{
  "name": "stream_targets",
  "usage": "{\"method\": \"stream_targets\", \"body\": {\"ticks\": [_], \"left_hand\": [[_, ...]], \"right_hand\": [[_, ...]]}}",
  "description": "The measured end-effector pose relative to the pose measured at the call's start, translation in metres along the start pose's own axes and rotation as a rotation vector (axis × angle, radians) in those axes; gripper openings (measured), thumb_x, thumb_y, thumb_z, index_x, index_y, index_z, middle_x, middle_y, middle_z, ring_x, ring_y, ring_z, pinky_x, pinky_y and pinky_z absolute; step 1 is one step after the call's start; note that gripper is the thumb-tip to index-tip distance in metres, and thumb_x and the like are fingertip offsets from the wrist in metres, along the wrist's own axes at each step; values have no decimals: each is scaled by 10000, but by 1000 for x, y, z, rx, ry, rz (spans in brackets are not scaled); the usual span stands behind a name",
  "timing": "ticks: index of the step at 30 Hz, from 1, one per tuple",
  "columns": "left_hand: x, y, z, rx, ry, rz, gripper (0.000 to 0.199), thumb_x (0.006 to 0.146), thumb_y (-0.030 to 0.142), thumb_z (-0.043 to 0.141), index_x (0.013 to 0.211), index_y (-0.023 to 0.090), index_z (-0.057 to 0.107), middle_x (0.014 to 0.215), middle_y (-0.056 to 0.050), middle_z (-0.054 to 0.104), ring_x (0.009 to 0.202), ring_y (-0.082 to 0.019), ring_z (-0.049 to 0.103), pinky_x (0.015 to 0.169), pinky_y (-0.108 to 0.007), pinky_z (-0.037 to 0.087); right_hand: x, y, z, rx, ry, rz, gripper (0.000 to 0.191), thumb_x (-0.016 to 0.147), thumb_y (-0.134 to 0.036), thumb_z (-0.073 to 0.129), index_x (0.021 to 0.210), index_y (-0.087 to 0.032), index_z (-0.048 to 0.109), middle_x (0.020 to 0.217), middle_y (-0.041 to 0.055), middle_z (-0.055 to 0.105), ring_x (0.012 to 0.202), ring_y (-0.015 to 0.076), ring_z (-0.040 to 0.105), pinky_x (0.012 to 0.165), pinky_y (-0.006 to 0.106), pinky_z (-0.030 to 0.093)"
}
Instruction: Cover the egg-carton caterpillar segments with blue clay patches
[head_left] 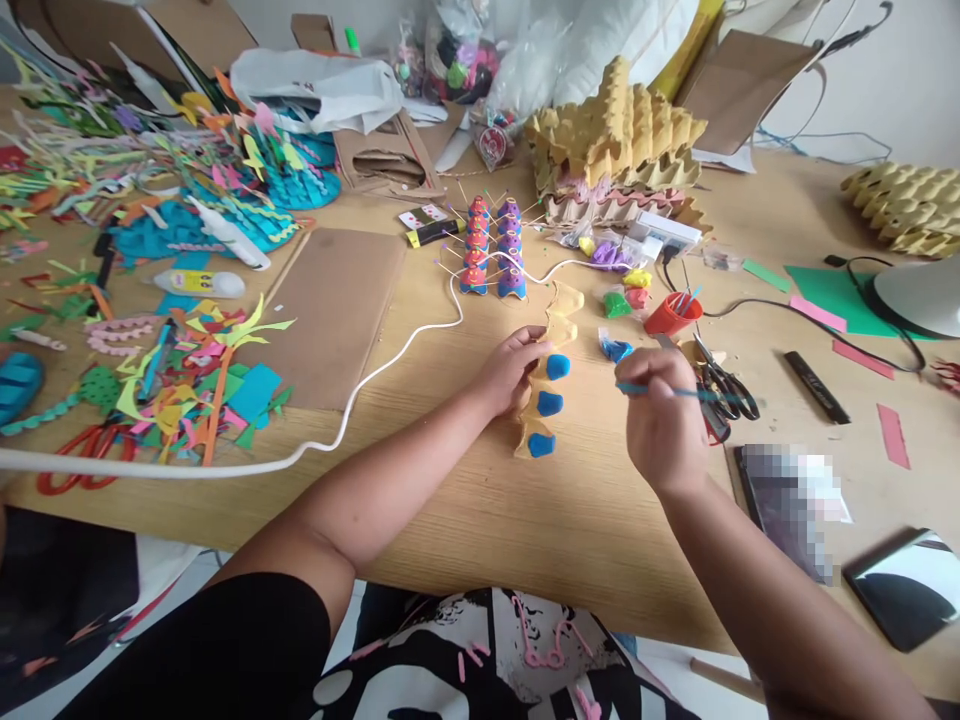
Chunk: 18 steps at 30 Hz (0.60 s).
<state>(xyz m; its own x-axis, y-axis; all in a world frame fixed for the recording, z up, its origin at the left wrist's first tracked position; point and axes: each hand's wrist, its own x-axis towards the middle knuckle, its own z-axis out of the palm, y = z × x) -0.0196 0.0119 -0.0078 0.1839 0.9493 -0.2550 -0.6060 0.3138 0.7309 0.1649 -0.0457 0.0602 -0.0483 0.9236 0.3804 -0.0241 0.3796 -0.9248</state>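
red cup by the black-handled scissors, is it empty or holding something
Holding something: thin sticks poke out of the top of the red cup.

white cable (225, 468) across table (442, 540) | red-handled scissors (96, 440) beside paper scraps (255, 390) | flat brown cardboard (330, 310) | green paper sheet (836, 290)

Nothing can be read — marks on the bottle label (196, 283) and black strip (817, 386) are too small.

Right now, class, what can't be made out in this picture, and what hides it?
Head view:
- Some fingertips of the left hand: behind the yellow egg-carton strip.
- Middle of the thin blue stick: covered by the right hand.
- Face of the dark rectangular device: blurred into blocks.
- Far side of the rounded white object: cut off by the right edge.
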Motion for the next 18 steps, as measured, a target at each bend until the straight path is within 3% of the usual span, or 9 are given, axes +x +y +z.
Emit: {"method": "stream_targets", "body": {"ticks": [1, 3, 6, 11, 14, 18], "left_hand": [[-1, 1, 0, -29, -1, -3, 319, 790, 239, 885, 1063, 195, 725, 810, 30, 750, 679, -107, 643, 670, -244, 486], [-1, 3, 0, -79, -16, -5, 323, 808, 240, 885, 1082, 195, 720, 826, 26, 759, 695, -114, 666, 664, -245, 503], [-1, 5, -1, -114, -64, -3, 324, 833, 238, 881, 1112, 191, 725, 886, 14, 781, 711, -116, 682, 646, -244, 510], [-1, 7, -4, -141, -106, -61, 242, 901, 241, 854, 1098, 212, 716, 898, 19, 773, 698, -118, 683, 625, -244, 494], [-1, 8, -4, -160, -99, -97, 181, 945, 221, 816, 1091, 219, 709, 908, 20, 775, 699, -122, 702, 637, -249, 507], [0, 10, -4, -182, -90, -134, 69, 1018, 168, 697, 1078, 199, 712, 923, -12, 801, 720, -140, 747, 667, -261, 557]], "right_hand": [[11, 15, 3, 65, 69, 34, 208, 974, -476, 655, 877, -293, 639, 818, 14, 534, 758, 204, 492, 728, 388, 465], [26, 38, 10, 171, 88, 161, 185, 943, -429, 682, 860, -289, 593, 736, -20, 466, 667, 174, 444, 657, 349, 424], [33, 58, 18, 232, 107, 270, 188, 863, -350, 790, 879, -286, 614, 713, -37, 543, 654, 147, 475, 629, 307, 409], [33, 83, 15, 455, 163, 353, 361, 789, -375, 962, 898, -284, 631, 752, -69, 612, 698, 102, 594, 678, 232, 513], [36, 94, 8, 563, 124, 417, 447, 761, -425, 1038, 925, -297, 642, 809, -72, 660, 801, 104, 684, 761, 219, 583], [37, 103, 5, 681, 28, 517, 531, 670, -475, 1100, 820, -279, 631, 768, -65, 677, 737, 115, 646, 705, 237, 569]]}}
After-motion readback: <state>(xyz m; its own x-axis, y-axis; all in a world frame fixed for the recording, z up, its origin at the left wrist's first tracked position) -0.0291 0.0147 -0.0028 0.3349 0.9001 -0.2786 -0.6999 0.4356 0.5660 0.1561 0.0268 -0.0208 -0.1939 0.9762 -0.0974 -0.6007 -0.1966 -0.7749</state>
